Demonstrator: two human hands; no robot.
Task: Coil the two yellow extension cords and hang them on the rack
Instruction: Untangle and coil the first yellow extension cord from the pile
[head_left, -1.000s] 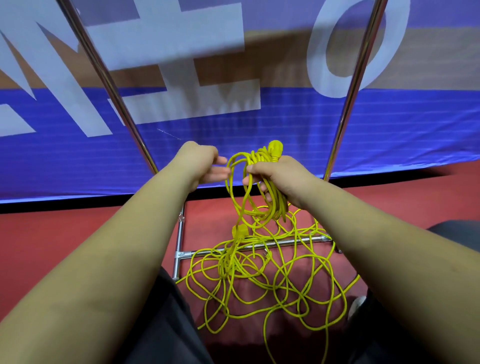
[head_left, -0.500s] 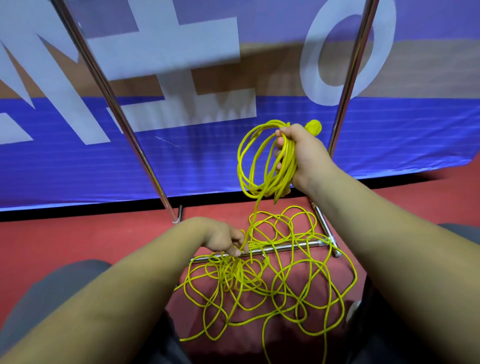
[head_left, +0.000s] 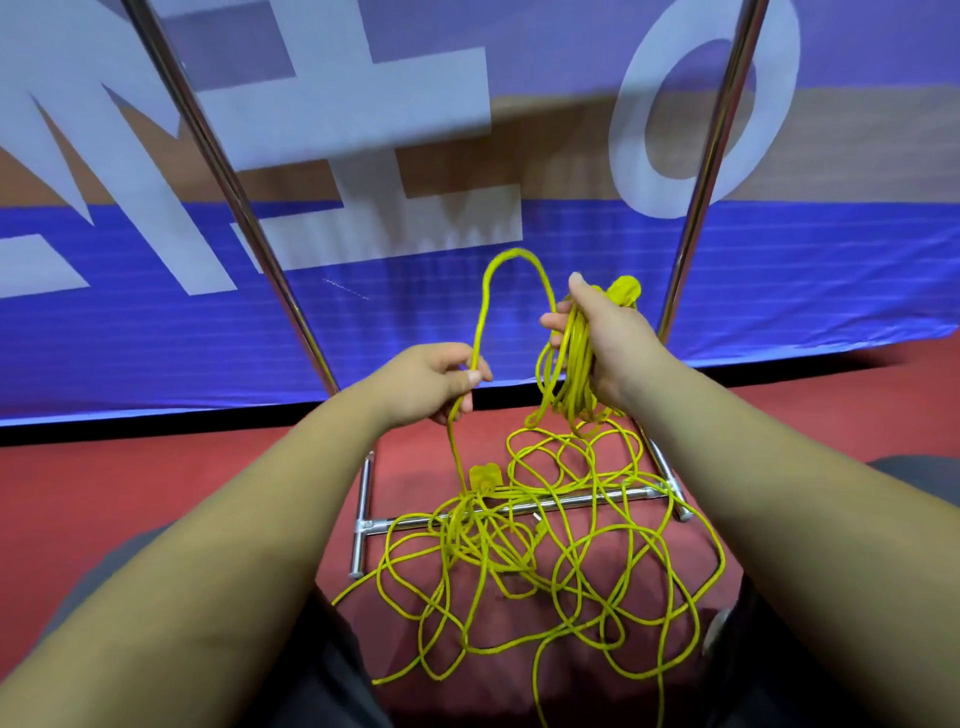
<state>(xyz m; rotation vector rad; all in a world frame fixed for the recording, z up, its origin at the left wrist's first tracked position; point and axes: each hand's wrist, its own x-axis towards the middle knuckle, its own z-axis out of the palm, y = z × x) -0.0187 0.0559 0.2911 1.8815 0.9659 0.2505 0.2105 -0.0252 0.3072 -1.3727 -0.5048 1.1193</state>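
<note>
Now right hand grips thin yellow cord loops, left hand pinches the strand. Floor tangle could snag, yanking loops loose.

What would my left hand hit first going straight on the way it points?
Probably the yellow coil gripped by the right hand; the left hand, pinching a cord strand, points across a gap toward it. Depth is unclear, so it might pass beside.

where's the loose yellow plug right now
Head view, near centre: the yellow plug sits amid the yellow cord, just behind the rack's bottom crossbar, below the left hand.
</note>
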